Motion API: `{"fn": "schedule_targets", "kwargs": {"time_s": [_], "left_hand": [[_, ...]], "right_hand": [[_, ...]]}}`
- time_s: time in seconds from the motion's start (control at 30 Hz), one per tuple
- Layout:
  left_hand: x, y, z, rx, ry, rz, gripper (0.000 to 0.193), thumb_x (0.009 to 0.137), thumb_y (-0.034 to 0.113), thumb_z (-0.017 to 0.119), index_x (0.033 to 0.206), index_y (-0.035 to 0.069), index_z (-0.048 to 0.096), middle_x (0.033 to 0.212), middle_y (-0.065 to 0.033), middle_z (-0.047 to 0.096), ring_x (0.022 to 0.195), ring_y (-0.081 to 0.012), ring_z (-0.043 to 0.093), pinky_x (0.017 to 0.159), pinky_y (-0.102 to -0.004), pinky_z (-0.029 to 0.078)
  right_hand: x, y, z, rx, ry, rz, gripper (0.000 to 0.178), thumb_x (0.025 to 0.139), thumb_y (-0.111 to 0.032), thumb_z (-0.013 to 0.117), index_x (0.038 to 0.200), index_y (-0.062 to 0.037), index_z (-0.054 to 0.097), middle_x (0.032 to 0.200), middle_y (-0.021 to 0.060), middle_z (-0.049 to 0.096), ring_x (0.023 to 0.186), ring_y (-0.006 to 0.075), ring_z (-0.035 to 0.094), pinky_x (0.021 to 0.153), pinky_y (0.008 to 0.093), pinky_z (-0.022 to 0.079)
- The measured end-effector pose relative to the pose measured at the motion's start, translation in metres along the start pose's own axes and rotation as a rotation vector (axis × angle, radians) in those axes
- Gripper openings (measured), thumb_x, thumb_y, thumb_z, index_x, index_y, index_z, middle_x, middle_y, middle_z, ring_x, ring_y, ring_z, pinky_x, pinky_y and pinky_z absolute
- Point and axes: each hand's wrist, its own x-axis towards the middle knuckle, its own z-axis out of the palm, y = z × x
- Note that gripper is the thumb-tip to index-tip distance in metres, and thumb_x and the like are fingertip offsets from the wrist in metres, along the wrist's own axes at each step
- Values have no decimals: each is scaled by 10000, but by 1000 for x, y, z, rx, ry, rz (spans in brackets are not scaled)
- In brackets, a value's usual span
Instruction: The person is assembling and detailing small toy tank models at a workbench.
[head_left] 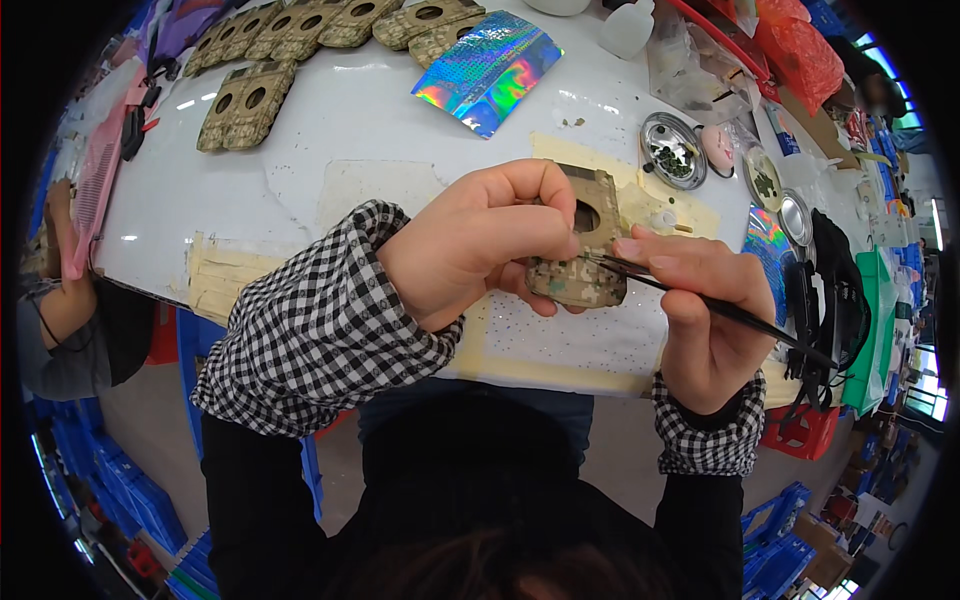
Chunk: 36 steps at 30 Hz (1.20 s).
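From the head camera, the left hand (480, 240) is closed around a small camouflage-patterned fabric piece (585, 255) with a round hole in it, fingers curled over its top and left edge and the thumb under it, holding it up just above the near part of the white table (330, 130). The right hand (705, 310) pinches a pair of thin black tweezers (700, 300) between thumb and forefinger; their tips touch the right side of the fabric piece, just below the hole. Both wrists wear black-and-white checked cuffs.

Far left on the table, a row of matching camouflage pieces (300, 40) lies overlapping. Right of them, toward the far middle, lies a holographic foil bag (490, 70). To the far right of the held piece sits a round metal tin (672, 150) holding small dark bits, with a second shallow dish (763, 180) beyond it on the right. Strips of tan masking tape (225, 275) are stuck to the table's near left edge. At the far left rim another person's arm (60, 300) rests beside a pink sheet (95, 190).
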Motion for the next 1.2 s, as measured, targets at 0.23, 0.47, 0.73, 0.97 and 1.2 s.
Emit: {"fn": "schedule_targets", "kwargs": {"time_s": [0.23,0.47,0.73,0.97,1.2], "left_hand": [[0,-1,0,-3,1,3,124,827,139,569,889,96,470,803,-27,586,668,-97,588,554,-238,497],[-1,-1,-1,1,-5,6,121,828,129,571,887,97,470,810,-26,587,668,-94,587,553,-239,502],[-2,4,0,-26,-6,-11,150,800,108,627,875,84,500,797,-2,553,705,-83,568,617,-273,547],[-3,3,0,-18,-2,-1,169,788,102,636,874,83,492,797,3,552,704,-76,564,619,-273,545],[-3,4,-1,-23,-12,3,157,816,118,629,882,94,488,813,2,567,710,-90,577,625,-270,538]], "right_hand": [[0,0,1,6,7,5,171,815,-30,688,962,28,622,937,150,675,946,264,653,917,403,486],[0,1,-3,12,0,-2,200,860,-98,660,979,45,584,946,165,660,934,253,644,914,405,484],[-2,0,-4,98,110,12,242,909,-167,604,990,47,524,942,194,631,927,265,639,925,402,478],[-2,3,-5,122,173,-60,270,917,-199,593,1000,45,515,938,196,624,877,263,649,910,420,492],[-5,1,-28,-352,288,-107,150,922,-127,562,955,19,566,864,138,626,830,211,598,944,411,462]]}}
